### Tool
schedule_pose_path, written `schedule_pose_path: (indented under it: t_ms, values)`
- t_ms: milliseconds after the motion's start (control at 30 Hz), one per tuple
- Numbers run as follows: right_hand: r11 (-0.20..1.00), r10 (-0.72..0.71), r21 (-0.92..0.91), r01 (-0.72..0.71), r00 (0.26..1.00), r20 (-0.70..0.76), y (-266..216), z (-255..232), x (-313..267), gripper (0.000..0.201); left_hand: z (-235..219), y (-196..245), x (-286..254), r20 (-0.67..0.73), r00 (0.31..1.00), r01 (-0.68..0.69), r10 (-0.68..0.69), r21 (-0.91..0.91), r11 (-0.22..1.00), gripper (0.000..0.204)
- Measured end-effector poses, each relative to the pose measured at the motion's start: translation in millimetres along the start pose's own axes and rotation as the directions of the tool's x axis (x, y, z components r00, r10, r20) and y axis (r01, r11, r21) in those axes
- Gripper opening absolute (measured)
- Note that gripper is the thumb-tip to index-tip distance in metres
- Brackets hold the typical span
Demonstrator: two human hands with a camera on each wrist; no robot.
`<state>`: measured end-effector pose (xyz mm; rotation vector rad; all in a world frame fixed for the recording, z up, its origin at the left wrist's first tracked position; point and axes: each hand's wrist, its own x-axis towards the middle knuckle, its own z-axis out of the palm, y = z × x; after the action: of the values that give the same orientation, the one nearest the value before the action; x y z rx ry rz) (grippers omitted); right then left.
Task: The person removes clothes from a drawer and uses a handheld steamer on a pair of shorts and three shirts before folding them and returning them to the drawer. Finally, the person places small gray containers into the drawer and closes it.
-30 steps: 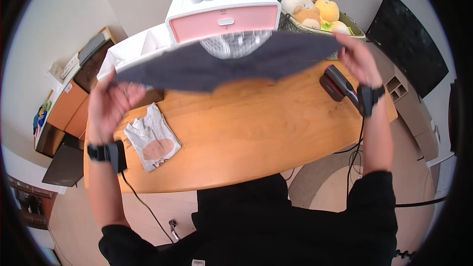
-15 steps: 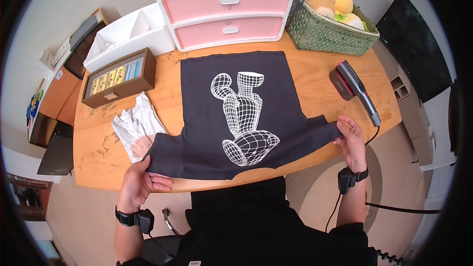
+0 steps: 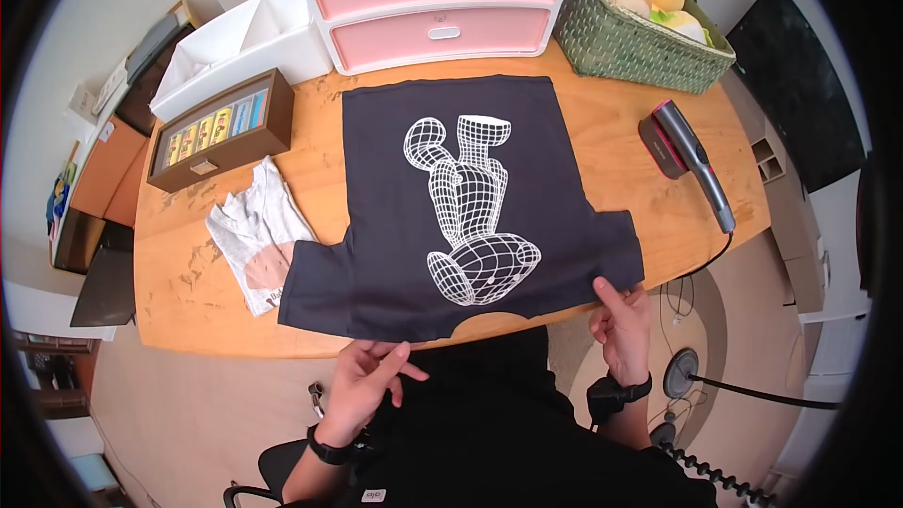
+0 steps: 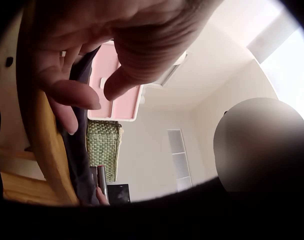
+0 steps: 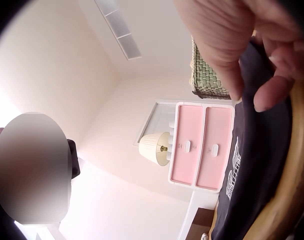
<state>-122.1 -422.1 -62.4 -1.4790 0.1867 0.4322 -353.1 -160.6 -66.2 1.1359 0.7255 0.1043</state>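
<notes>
A dark T-shirt point(image 3: 395, 179) lies spread on the wooden table, its neckline towards the person. White wireframe lines on its front draw a bear-like figure, upside down from here. My left hand point(image 3: 362, 386) is at the shirt's near edge, left of the neckline, thumb and fingers apart. At the right sleeve's near corner, the thumb of my right hand point(image 3: 623, 331) overlaps the cloth, with the other fingers loosely bent beside the edge. In the right wrist view, a gap shows between thumb and fingertip beside the dark cloth. Left of the shirt lies a folded light grey garment point(image 3: 246, 216).
A handheld steamer point(image 3: 691, 165) with a cord lies at the right. Behind the shirt stand a white and pink drawer unit point(image 3: 442, 14) and a green woven basket point(image 3: 630, 47) of plush toys. A brown box point(image 3: 273, 118) and a white divided bin point(image 3: 301, 47) are back left.
The shirt has come down from the air onto the table and now lies flat. Both hands have drawn inward along its near edge, the left one leaving the left sleeve.
</notes>
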Motion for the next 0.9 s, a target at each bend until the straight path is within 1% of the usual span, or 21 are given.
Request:
schedule_pose_path:
  t_ms: [33,100,133,200,233,333,433,467,533,567,667,800,900]
  values:
    - [1.000,0.020,-0.013,-0.021,1.000,-0.005,2.8,0.6,-0.3,0.046,2.9,-1.1,3.6,0.003,1.000,0.030,-0.030,-0.030,0.999,0.034]
    - [0.997,-0.078,0.018,0.078,0.996,-0.034,3.5,3.3,-3.3,0.047,2.4,-3.3,7.9,-0.012,0.997,0.073,-0.074,-0.094,0.993,0.044]
    - [0.991,-0.129,0.031,0.130,0.991,-0.048,3.7,3.7,-3.8,0.047,-3.4,-4.9,8.2,0.038,0.994,0.109,-0.105,-0.094,0.990,0.044]
    - [0.989,-0.144,0.021,0.146,0.987,-0.071,9.4,-10.0,-2.9,0.045,-20.7,-6.0,7.4,0.133,0.977,0.177,-0.164,-0.090,0.980,0.044]
    - [0.988,-0.150,0.015,0.151,0.985,-0.082,11.4,-14.0,-3.8,0.045,-24.6,-6.2,5.0,0.136,0.974,0.195,-0.184,-0.078,0.978,0.043]
    - [0.997,-0.069,-0.043,0.065,0.993,-0.092,9.4,-14.4,-13.4,0.038,-20.7,-7.0,-3.0,0.066,0.969,0.245,-0.239,-0.105,0.964,0.041]
    - [1.000,-0.022,-0.016,0.021,0.994,-0.106,23.1,-25.7,-10.2,0.034,-31.0,-15.0,-6.3,0.062,0.963,0.270,-0.263,-0.190,0.944,0.036]
    - [0.999,-0.046,-0.008,0.045,0.988,-0.145,24.3,-29.1,-7.0,0.032,-36.0,-15.8,-8.0,-0.009,0.978,0.203,-0.209,-0.196,0.959,0.034]
    - [0.996,-0.088,0.005,0.091,0.971,-0.221,24.2,-36.2,-1.7,0.028,-48.9,-16.3,-13.0,-0.152,0.983,0.069,-0.099,-0.191,0.979,0.032]
    - [0.996,-0.087,0.008,0.092,0.966,-0.245,20.2,-36.6,0.2,0.027,-56.5,-15.1,-12.8,-0.253,0.967,0.002,-0.031,-0.114,0.994,0.030]
    - [0.995,-0.095,0.008,0.101,0.961,-0.259,18.9,-46.2,11.6,0.029,-78.5,-2.2,-14.7,-0.426,0.903,-0.071,0.054,-0.024,0.997,0.025]
    - [0.990,-0.141,-0.039,0.135,0.966,-0.217,19.4,-56.6,19.8,0.023,-80.0,7.6,-10.6,-0.540,0.832,-0.028,0.127,0.186,0.982,0.027]
    - [0.986,-0.168,-0.037,0.164,0.958,-0.232,18.1,-57.5,21.7,0.022,-86.6,9.4,-6.4,-0.537,0.831,-0.023,0.148,0.233,0.972,0.027]
